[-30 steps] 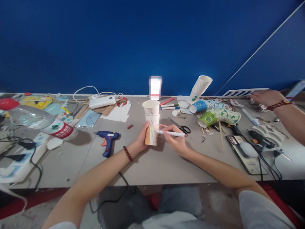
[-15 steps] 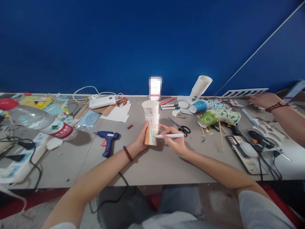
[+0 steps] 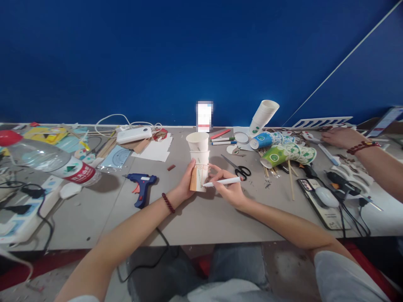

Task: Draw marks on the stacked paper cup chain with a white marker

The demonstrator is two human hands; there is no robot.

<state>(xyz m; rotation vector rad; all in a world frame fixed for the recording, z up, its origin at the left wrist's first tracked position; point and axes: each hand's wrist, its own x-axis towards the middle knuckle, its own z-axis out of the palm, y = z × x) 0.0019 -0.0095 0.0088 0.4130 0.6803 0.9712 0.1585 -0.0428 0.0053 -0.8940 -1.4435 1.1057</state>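
Upright at the middle of the table stands a stack of paper cups (image 3: 199, 161), white above with orange and a brown curved pattern on the lowest one. My left hand (image 3: 188, 180) is wrapped round the lower cup from its left side. My right hand (image 3: 228, 187) grips a white marker (image 3: 228, 181), which lies nearly level with its tip at the front of the lower cup. Some fingertips of my right hand are close to the cup's right side; whether they touch it is hard to tell.
Left are a blue glue gun (image 3: 142, 186), a bottle (image 3: 75, 167) and a power strip (image 3: 34, 214). Right are scissors (image 3: 241, 168), patterned cups (image 3: 288, 154), a tall cup stack (image 3: 263, 115) and a phone (image 3: 324, 205). Another person's hand (image 3: 343, 138) reaches in at the far right.
The marker's tip has moved down and slightly left on the lower cup, and the marker is more tilted. The other person's hand has shifted a little left. The whole view has shifted slightly.
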